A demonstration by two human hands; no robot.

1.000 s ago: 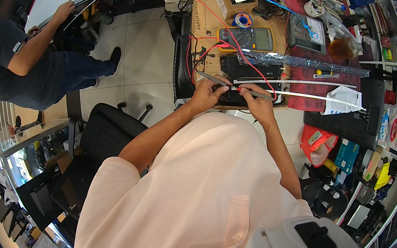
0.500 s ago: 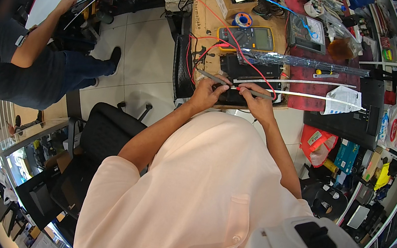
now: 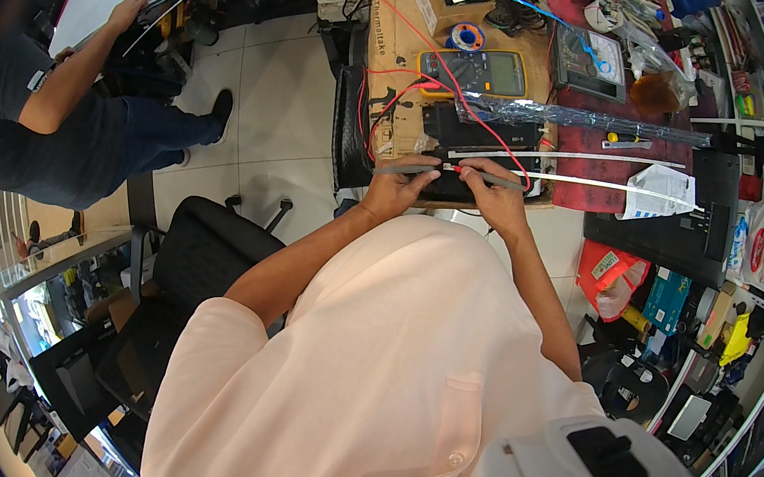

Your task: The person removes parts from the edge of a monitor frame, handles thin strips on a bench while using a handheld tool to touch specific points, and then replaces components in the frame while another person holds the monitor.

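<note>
My left hand (image 3: 394, 189) is closed around a slim grey tool (image 3: 402, 171), probably tweezers, whose inner end points toward the right hand. A second slim grey tool (image 3: 509, 184) is gripped in my right hand (image 3: 497, 201). The inner ends of both tools are close together over a small dark spot with a bit of red (image 3: 450, 166); what they touch is too small to tell. Two long white strips, an upper one (image 3: 605, 159) and a lower one (image 3: 592, 183), run right from near my hands. Behind lies a flat black box (image 3: 478, 132).
A yellow multimeter (image 3: 491, 73) with red leads lies beyond, near a solder spool (image 3: 466, 37) and a cardboard box (image 3: 447, 1). Silvery wrapped strips (image 3: 600, 123) cross the bench. A crumpled paper (image 3: 660, 195) rests at right. Another person (image 3: 60, 119) stands left; a black chair (image 3: 206, 254) is behind.
My left hand has turned its grey tool from a slant to nearly level, lowering the outer end. The right hand has barely moved.
</note>
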